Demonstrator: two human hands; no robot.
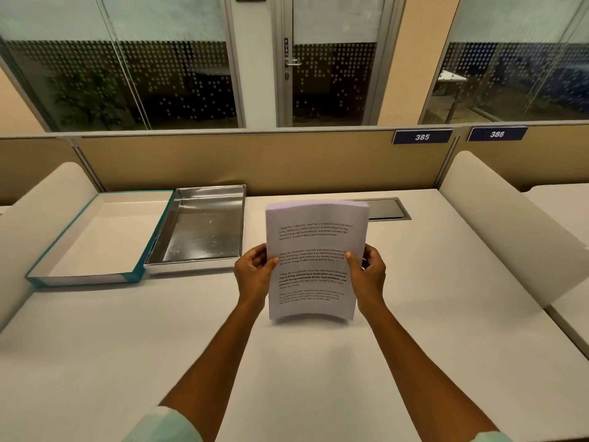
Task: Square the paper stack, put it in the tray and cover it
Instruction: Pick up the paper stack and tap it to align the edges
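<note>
A stack of printed white paper (pixel 314 237) stands upright on its lower edge on the desk (pixel 318 378), bowed slightly. My left hand (pixel 255 272) grips its left edge and my right hand (pixel 368 271) grips its right edge, thumbs on the front sheet. To the left lies a shiny silver tray (pixel 153 266), with nothing in it. Beside that, further left, lies a box part with a teal rim and white inside (pixel 83 280), open side up.
A dark cable hatch (pixel 387 209) is set into the desk behind the paper. Padded side dividers (pixel 497 218) flank the desk left and right. A tan partition (pixel 255 161) with number plates closes the back. Glass walls and a door lie beyond.
</note>
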